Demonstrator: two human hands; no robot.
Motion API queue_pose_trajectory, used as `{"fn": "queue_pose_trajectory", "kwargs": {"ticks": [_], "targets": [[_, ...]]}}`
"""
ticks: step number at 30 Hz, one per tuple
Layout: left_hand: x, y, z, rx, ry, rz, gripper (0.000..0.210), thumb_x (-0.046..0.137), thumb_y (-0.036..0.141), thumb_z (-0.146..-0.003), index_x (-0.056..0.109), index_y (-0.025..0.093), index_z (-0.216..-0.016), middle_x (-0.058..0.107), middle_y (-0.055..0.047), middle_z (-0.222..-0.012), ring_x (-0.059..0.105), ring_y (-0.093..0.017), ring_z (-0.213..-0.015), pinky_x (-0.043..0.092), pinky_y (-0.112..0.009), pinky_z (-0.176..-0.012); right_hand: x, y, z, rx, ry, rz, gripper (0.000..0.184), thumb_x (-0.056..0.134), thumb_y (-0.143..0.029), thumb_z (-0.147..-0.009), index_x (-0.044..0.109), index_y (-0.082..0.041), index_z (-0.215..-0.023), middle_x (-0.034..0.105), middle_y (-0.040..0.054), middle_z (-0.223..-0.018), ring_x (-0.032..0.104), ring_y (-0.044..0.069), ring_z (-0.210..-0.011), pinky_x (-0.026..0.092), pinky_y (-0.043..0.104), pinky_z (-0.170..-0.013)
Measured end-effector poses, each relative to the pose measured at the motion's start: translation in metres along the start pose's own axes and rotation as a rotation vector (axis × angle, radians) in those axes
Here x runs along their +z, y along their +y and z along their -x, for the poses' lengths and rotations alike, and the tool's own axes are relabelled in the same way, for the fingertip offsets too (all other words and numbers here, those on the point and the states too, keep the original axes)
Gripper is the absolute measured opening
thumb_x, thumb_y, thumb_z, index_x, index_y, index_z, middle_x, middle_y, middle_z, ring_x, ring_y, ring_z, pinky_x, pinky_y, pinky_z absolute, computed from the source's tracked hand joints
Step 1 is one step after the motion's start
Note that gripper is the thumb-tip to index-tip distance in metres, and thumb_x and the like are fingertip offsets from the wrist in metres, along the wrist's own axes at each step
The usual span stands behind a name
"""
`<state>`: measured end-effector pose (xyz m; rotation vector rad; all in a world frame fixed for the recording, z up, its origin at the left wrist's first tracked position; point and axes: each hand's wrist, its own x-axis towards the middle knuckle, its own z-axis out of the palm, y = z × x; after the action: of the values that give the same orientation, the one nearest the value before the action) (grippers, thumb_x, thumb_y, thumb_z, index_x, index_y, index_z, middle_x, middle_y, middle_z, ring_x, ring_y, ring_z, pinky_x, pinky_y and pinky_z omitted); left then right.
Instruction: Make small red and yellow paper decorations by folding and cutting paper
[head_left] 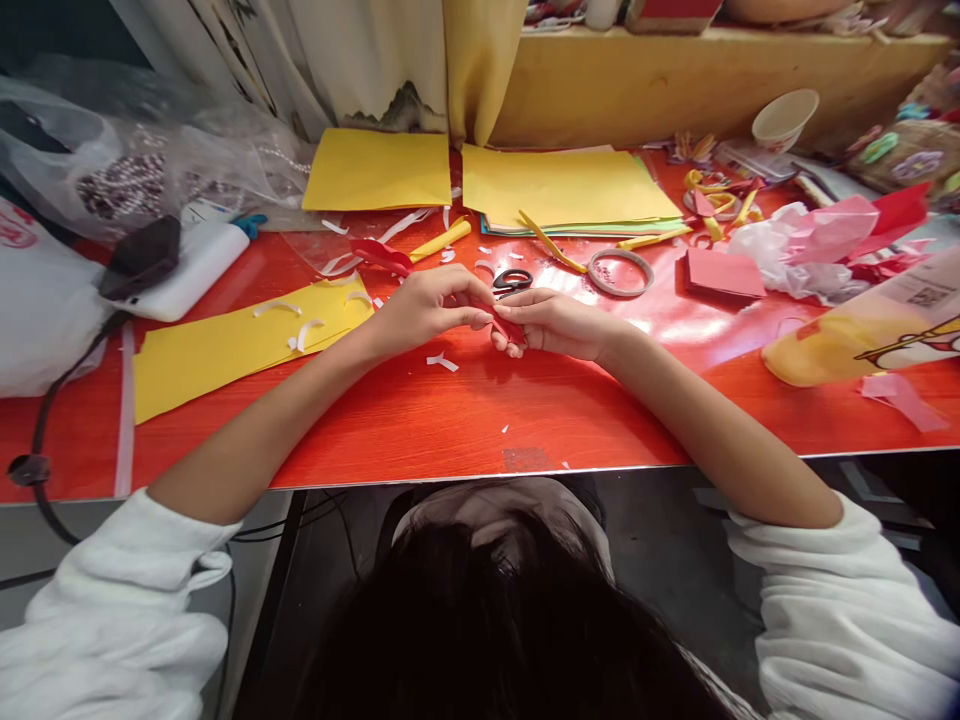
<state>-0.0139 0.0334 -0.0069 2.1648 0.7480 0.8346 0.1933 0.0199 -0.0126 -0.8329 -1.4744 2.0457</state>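
Note:
Over the middle of the red table [420, 430], both of my hands meet at a small piece of red paper [507, 326]. My left hand [439, 305] pinches its upper left side between thumb and fingers. From the other side, my right hand [551, 322] grips the same paper, fingers curled beneath it. Much of the paper is hidden by the fingers, so its exact shape cannot be made out. Just behind the hands lie black-handled scissors [513, 281], partly covered. A red rolled paper piece [381, 256] and a yellow paper roll [441, 240] lie beyond my left hand.
Yellow sheets [379, 170] and a stack of coloured paper [562, 185] lie at the back. Yellow strips [225, 345] are at left, a tape roll [620, 272] and red paper squares [721, 276] at right. A plastic cup with yellow drink [817, 345] leans at far right.

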Motion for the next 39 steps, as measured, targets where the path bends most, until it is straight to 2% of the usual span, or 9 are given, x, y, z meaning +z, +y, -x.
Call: {"fn": "queue_pose_trajectory", "kwargs": {"ticks": [4,12,16,18,22,24,32,35,39], "targets": [[0.002,-0.001,0.000,0.064,0.043,0.010,0.011,0.068,0.024,-0.076,0.067,0.014,-0.081,0.065,-0.004,-0.075,0.062,-0.013,-0.070,0.048,-0.026,-0.066,-0.002,0.001,0.001,-0.014,-0.072,0.000,0.017,0.050,-0.017,-0.092,0.063,-0.006,-0.096,0.062,0.0041,-0.074,0.055,0.006,-0.059,0.047,0.015,-0.056],[0.005,0.001,0.001,0.119,0.101,-0.035,0.013,0.067,0.029,-0.078,0.066,0.017,-0.072,0.062,-0.003,-0.071,0.058,-0.012,-0.069,0.047,-0.028,-0.066,0.000,-0.002,0.002,0.013,-0.064,0.041,0.017,0.051,-0.014,-0.092,0.065,-0.006,-0.095,0.059,0.0023,-0.073,0.051,0.004,-0.058,0.044,0.013,-0.054],[0.003,0.004,0.002,0.023,0.080,-0.079,0.017,0.065,0.033,-0.080,0.066,0.017,-0.073,0.064,-0.003,-0.079,0.057,-0.012,-0.075,0.047,-0.028,-0.074,0.001,-0.001,0.002,-0.004,-0.047,0.065,0.014,0.055,-0.019,-0.090,0.065,-0.009,-0.093,0.060,0.0018,-0.072,0.053,0.005,-0.058,0.045,0.014,-0.055],[0.002,0.004,0.002,-0.040,0.067,-0.076,0.019,0.065,0.036,-0.079,0.065,0.017,-0.074,0.065,-0.004,-0.080,0.058,-0.012,-0.076,0.046,-0.028,-0.073,0.004,0.000,0.000,-0.039,0.010,0.168,0.014,0.057,-0.023,-0.089,0.065,-0.011,-0.087,0.062,0.0023,-0.072,0.054,0.006,-0.058,0.046,0.017,-0.055],[0.003,0.001,0.000,-0.231,0.068,-0.049,0.031,0.056,0.045,-0.083,0.062,0.015,-0.077,0.062,-0.002,-0.067,0.053,-0.010,-0.057,0.042,-0.025,-0.058,0.010,0.001,-0.003,-0.129,0.198,0.463,0.019,0.055,-0.024,-0.090,0.061,-0.014,-0.075,0.062,0.0019,-0.066,0.058,0.009,-0.054,0.048,0.021,-0.053],[0.004,0.001,0.000,-0.303,0.052,-0.081,0.036,0.054,0.049,-0.084,0.059,0.015,-0.072,0.060,-0.001,-0.060,0.049,-0.008,-0.049,0.039,-0.024,-0.053,0.012,0.001,-0.004,-0.148,0.234,0.515,0.017,0.054,-0.023,-0.091,0.061,-0.015,-0.077,0.062,0.0009,-0.064,0.058,0.009,-0.053,0.049,0.021,-0.052],[0.008,0.010,0.001,-0.414,-0.036,-0.099,0.040,0.049,0.052,-0.085,0.052,0.016,-0.065,0.056,0.001,-0.055,0.047,-0.008,-0.041,0.034,-0.022,-0.044,0.011,-0.003,-0.003,-0.130,0.172,0.575,0.014,0.054,-0.017,-0.089,0.066,-0.015,-0.082,0.067,0.0024,-0.071,0.061,0.009,-0.057,0.052,0.021,-0.056],[0.008,0.011,0.001,-0.396,-0.062,-0.113,0.036,0.050,0.046,-0.085,0.050,0.016,-0.064,0.055,0.002,-0.053,0.044,-0.007,-0.039,0.032,-0.021,-0.044,0.010,-0.004,-0.002,-0.104,0.158,0.556,0.013,0.056,-0.016,-0.088,0.068,-0.014,-0.085,0.068,0.0027,-0.073,0.062,0.009,-0.058,0.052,0.021,-0.057],[0.009,0.011,0.001,-0.320,-0.042,-0.161,0.038,0.051,0.046,-0.085,0.050,0.016,-0.061,0.055,0.001,-0.054,0.046,-0.008,-0.047,0.033,-0.021,-0.051,0.006,-0.006,0.000,-0.059,0.087,0.491,0.017,0.058,-0.024,-0.088,0.070,-0.014,-0.083,0.070,0.0055,-0.078,0.063,0.009,-0.061,0.054,0.021,-0.062]]}}
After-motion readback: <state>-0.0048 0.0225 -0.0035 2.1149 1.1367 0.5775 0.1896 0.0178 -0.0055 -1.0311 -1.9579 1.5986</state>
